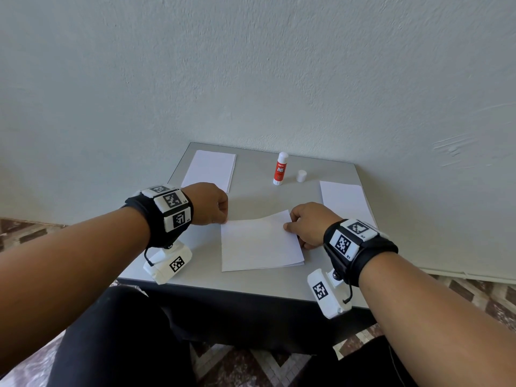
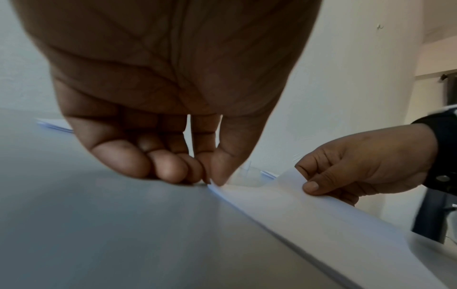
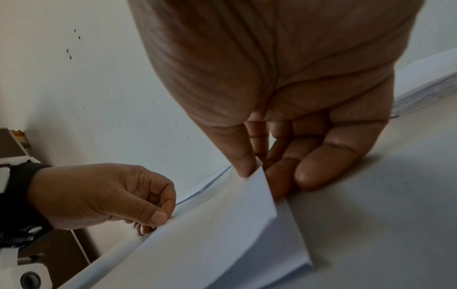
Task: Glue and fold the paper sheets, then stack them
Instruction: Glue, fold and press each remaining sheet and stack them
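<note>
On the desk (image 1: 251, 196) a sheet (image 1: 259, 244) is mid-fold, each far corner pinched in the grip of left hand (image 1: 208, 203) and right hand (image 1: 310, 224); stacking apparently remains.

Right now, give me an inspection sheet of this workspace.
Surface: grey table, small, against the wall.
Job's things: folded sheet in front, far edge lifted; paper stack far left; second stack right; glue stick upright, uncapped; cap beside it.
Clutter: nothing seen.
Hands: left hand pinches the sheet's far-left corner; right hand pinches its far-right corner.
Cables: short black leads at both wrist cameras.
Surroundings: pale wall, patterned floor.
</note>
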